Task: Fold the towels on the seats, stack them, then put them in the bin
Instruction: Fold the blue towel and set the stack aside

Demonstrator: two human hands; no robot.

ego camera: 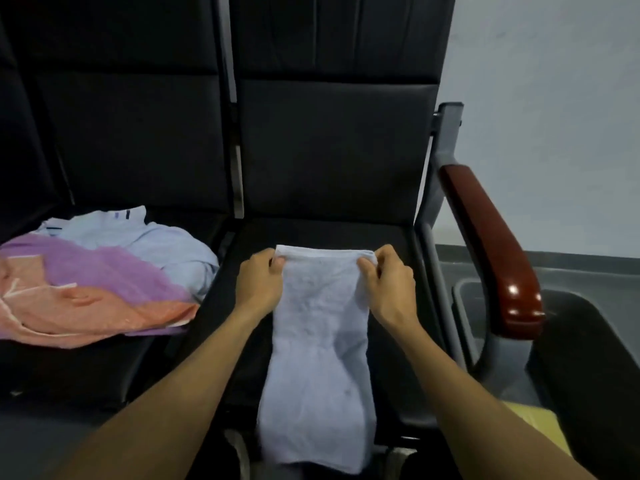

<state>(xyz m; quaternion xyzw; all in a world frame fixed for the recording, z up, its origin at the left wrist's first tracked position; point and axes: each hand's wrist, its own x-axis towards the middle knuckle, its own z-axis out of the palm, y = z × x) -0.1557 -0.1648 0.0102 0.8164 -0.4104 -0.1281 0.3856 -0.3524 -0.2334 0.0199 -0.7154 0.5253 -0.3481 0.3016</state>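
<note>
Left hand [260, 282] and right hand [388, 282] each pinch a far corner of the pale towel [318, 341] (draped over the seat [391, 237]); advise matching corners squarely before creasing.

Glossy reddish-brown wooden armrest [491, 251] on the far right side, sitting on a grey metal frame [446, 147]. Pale wall [554, 98] behind it, grey floor [588, 271] below, plus a bit of something yellow [533, 424] near the bottom right.
</note>
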